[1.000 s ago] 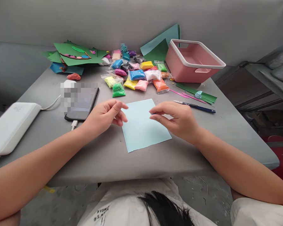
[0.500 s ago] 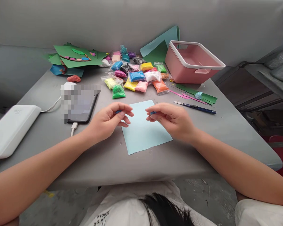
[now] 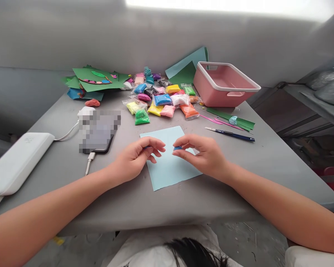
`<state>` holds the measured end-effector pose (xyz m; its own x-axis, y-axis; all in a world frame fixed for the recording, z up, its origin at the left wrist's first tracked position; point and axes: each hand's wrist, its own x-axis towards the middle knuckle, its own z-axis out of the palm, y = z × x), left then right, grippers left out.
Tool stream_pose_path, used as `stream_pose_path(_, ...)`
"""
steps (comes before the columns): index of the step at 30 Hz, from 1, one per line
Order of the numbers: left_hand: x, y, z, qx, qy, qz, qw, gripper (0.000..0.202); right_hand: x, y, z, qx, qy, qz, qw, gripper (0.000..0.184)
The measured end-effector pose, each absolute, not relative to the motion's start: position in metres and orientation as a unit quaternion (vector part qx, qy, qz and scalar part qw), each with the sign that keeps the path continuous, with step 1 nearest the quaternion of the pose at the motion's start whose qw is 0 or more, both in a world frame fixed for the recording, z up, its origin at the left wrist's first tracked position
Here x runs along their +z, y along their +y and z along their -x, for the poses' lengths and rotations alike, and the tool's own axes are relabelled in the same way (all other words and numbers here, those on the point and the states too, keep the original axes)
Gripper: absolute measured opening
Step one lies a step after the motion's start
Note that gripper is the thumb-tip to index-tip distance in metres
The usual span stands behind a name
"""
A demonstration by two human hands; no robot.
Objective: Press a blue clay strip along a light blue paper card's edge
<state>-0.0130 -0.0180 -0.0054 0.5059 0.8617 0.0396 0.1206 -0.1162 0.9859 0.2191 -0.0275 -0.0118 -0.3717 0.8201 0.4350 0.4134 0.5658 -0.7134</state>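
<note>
Between the thumb and fingertips of my right hand (image 3: pixel 202 152) is a small piece of blue clay (image 3: pixel 177 148). My left hand (image 3: pixel 140 155) pinches another bit of blue clay, mostly covered by its thumb and fingers. Both hands hover over a light blue sheet of paper (image 3: pixel 171 170), with a small gap between them. Beyond the paper lie several small bags of coloured clay, among them a green one (image 3: pixel 142 116), a blue one (image 3: pixel 162 99) and an orange one (image 3: pixel 189 111).
A pink basket (image 3: pixel 219 92) stands at the back right. Near it lie a craft knife (image 3: pixel 231 135), pink tools (image 3: pixel 211 119) and green paper strips (image 3: pixel 239 120). At left are a phone (image 3: pixel 100 135), a white power bank (image 3: pixel 22 163) and green sheets (image 3: pixel 100 86) with clay shapes.
My hands have come slightly closer together, and more of the blue clay shows in my right fingers. The whole view has tilted up a little.
</note>
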Motion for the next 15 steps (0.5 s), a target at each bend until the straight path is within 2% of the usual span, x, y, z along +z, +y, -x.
stream_pose_path(5,0.003,-0.018,0.017,0.286,0.388,-0.663,0.572,0.019,-0.009,-0.028,-0.221,0.235,-0.794,0.391,0.403,0.015)
stream_pose_path(10,0.010,-0.022,0.018,0.240,0.403,-0.664,0.582,0.017,-0.007,-0.032,-0.217,0.200,-0.812,0.336,0.433,0.003)
stream_pose_path(13,0.007,-0.027,0.013,0.236,0.384,-0.674,0.585,0.028,-0.006,-0.040,-0.211,0.179,-0.830,0.273,0.453,0.013)
stream_pose_path(15,0.003,-0.030,0.010,0.239,0.366,-0.672,0.598,0.035,-0.006,-0.045,-0.207,0.164,-0.838,0.258,0.452,0.014)
